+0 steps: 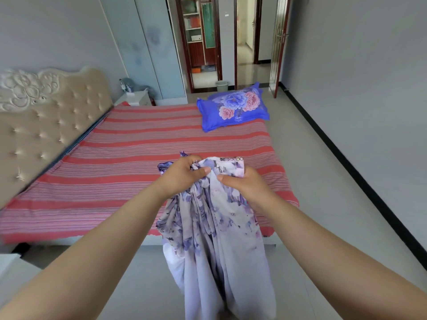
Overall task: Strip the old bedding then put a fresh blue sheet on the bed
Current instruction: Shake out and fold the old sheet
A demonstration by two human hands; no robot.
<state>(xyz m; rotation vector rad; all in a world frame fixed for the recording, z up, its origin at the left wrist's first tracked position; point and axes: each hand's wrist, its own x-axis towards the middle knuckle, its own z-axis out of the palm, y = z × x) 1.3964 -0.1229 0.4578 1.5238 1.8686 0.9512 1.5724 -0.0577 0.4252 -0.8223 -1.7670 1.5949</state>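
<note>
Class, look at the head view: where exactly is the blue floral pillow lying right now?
The blue floral pillow lies on the far right corner of the red striped sheet, away from the headboard.

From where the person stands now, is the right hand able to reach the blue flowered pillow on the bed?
Probably not. The right hand grips the floral sheet together with the left hand, so it is busy. The pillow lies at the far corner of the striped bed, beyond the outstretched arms.

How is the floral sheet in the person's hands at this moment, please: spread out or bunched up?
Bunched up: the floral sheet is gathered between the left hand and right hand, hanging in folds.
</note>
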